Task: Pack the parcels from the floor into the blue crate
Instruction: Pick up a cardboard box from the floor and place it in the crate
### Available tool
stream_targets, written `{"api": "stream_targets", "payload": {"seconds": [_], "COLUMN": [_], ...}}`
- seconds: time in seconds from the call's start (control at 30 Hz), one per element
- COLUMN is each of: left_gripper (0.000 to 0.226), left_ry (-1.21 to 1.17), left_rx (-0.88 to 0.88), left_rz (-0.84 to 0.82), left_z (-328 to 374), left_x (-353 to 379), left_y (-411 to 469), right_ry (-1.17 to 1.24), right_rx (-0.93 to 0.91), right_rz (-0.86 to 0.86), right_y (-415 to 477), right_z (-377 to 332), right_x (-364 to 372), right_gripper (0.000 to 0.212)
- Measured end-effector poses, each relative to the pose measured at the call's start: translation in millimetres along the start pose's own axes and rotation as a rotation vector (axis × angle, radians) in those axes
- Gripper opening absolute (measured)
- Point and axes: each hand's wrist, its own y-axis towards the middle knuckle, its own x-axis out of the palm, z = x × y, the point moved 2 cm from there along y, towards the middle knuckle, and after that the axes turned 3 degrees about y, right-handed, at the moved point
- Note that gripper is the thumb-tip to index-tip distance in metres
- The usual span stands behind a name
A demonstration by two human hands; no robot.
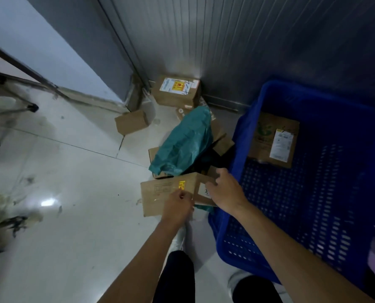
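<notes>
Dark trouser legs (175, 278) and a pair of pale shoes (180, 236) sat right at the bottom of the shot, with both bare forearms reaching out over them. The left hand (177, 205) was on the near edge of a cardboard parcel (160, 193), fingers (185, 196) curled onto it right by a little yellow sticker (182, 185). The right hand (224, 191) had the parcel's right end, its fingers clamped over the top corner. So that was both hands gripping the same parcel.

The parcel itself was low down by the floor (72, 171), just left of the blue crate (241, 149). Honestly couldn't tell if it was resting on the floor or already lifted a bit.

Behind it was a crumpled teal mailer bag (186, 141) lying across a heap of other brown boxes. A small plain box (131, 121) sat further left, apart from the heap. A labelled box (177, 90) with white and yellow stickers was tucked into the corner against the ribbed grey wall (226, 40).

Inside the crate, one flat box (263, 138) with a white label lay at the far end on the perforated bottom. Everything at the left edge of the frame was too blurry to make out.
</notes>
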Motion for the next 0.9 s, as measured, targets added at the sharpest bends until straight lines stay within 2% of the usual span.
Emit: {"api": "stream_targets", "payload": {"seconds": [0.1, 0.23, 0.4, 0.47, 0.6, 0.9], "left_gripper": [0.015, 0.015, 0.04, 0.042, 0.024, 0.038], "left_ry": [0.002, -0.053, -0.169, -0.214, -0.223, -0.327], "left_rx": [-0.067, -0.157, -0.217, -0.251, -0.292, -0.41], "left_rz": [-0.043, -0.097, -0.153, -0.188, -0.218, -0.104], "left_z": [-16.6, -29.2, -38.5, -40.3, -44.3, -45.5], "left_x": [-5.2, -8.3, -6.3, -2.2, 7.0, -12.7], "left_y": [24.9, 52.6, 80.7, 89.7, 98.0, 76.5], "right_ry": [0.041, -0.001, 0.04, 0.094, 0.152, 0.206], "right_rx": [0.096, 0.181, 0.322, 0.381, 0.459, 0.422], "right_rz": [-0.029, 0.066, 0.072, 0.052, -0.005, -0.101], "right_y": [23.2, 57.2, 94.9, 105.3, 110.1, 74.9], "right_z": [4.3, 11.5, 19.9, 23.6, 33.5, 32.5], "right_x": [17.6, 33.9, 48.8, 53.5, 59.8, 76.5], "right_gripper": [0.068, 0.068, 0.074, 0.069, 0.058, 0.028]}}
